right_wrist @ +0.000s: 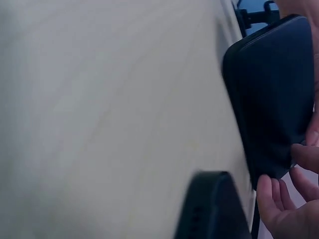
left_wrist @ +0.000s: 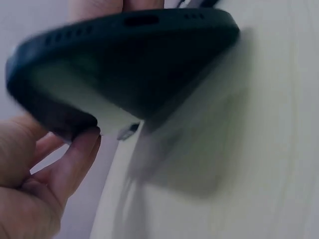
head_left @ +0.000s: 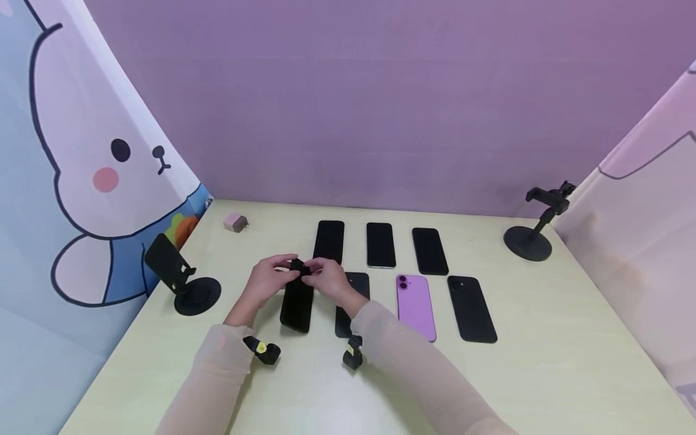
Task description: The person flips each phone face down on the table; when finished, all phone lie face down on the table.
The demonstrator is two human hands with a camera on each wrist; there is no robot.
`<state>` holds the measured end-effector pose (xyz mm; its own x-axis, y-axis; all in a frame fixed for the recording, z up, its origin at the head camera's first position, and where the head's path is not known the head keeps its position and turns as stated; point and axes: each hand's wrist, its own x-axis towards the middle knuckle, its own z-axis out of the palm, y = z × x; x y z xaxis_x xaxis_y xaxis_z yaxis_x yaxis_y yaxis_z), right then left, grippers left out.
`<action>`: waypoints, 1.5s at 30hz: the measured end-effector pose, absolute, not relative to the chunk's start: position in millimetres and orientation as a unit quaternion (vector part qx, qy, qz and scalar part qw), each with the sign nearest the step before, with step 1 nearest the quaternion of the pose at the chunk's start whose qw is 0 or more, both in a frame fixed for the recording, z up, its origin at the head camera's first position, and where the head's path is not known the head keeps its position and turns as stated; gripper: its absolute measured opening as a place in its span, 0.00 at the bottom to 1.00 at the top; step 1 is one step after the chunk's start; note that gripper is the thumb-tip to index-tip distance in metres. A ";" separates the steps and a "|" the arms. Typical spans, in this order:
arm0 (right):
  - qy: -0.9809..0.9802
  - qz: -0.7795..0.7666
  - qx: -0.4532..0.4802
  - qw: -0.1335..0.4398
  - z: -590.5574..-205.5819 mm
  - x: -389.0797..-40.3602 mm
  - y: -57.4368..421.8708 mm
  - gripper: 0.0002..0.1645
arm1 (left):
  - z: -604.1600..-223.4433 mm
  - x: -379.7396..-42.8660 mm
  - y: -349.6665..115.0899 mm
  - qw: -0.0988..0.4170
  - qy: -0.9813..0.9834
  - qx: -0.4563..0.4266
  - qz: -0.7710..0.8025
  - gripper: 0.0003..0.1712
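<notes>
A dark phone (head_left: 297, 307) is raised off the table at a tilt, its shadow falling beneath it in the left wrist view. My left hand (head_left: 266, 281) pinches its far end from the left, and my right hand (head_left: 330, 280) pinches the same end from the right. A small black angular part (head_left: 298, 266) shows between my fingertips; whether it belongs to the phone, I cannot tell. The left wrist view shows the phone's near edge (left_wrist: 144, 22) with a charging port. Dark and smooth, the phone's face (right_wrist: 274, 84) fills the right of the right wrist view.
Three black phones (head_left: 380, 244) lie in the back row. Under my right forearm lies a dark phone (head_left: 352, 320), beside a purple phone (head_left: 416, 308) and a black phone (head_left: 472, 308). Phone stands (head_left: 197, 296) (head_left: 528, 243) flank the table; a pink charger (head_left: 235, 222) sits back left.
</notes>
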<state>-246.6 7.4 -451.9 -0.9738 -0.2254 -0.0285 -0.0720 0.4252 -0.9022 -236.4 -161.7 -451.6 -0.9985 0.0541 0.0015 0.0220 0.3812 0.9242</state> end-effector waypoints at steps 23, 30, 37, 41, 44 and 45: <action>0.906 -0.405 -0.099 0.064 -453.0 -252.2 2.5 0.19 | -464.6 -245.8 -174.9 -0.003 0.903 0.026 0.429 0.22; 0.913 -0.386 -0.118 0.057 -452.0 -253.1 2.9 0.19 | -458.8 -249.2 -174.8 0.035 0.919 0.028 0.391 0.21; 0.921 -0.368 -0.116 0.057 -445.3 -266.4 15.0 0.20 | -437.5 -272.8 -162.9 0.069 0.938 0.083 0.329 0.22; 0.940 -0.332 -0.068 0.043 -444.8 -281.1 29.4 0.22 | -440.1 -293.0 -150.1 0.081 0.922 0.106 0.364 0.24; 0.951 -0.305 -0.044 0.043 -447.4 -291.2 39.1 0.23 | -449.0 -304.0 -140.6 0.088 0.910 0.095 0.395 0.27; 0.952 -0.299 -0.042 0.044 -448.4 -293.9 41.7 0.24 | -452.2 -306.8 -137.7 0.088 0.907 0.090 0.402 0.27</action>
<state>-293.9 41.7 -448.4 -0.9927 -0.1054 -0.0590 -0.0528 0.8182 -0.5726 -306.8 -137.7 -452.2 -0.9683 0.2344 -0.0866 0.0932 0.6602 0.7453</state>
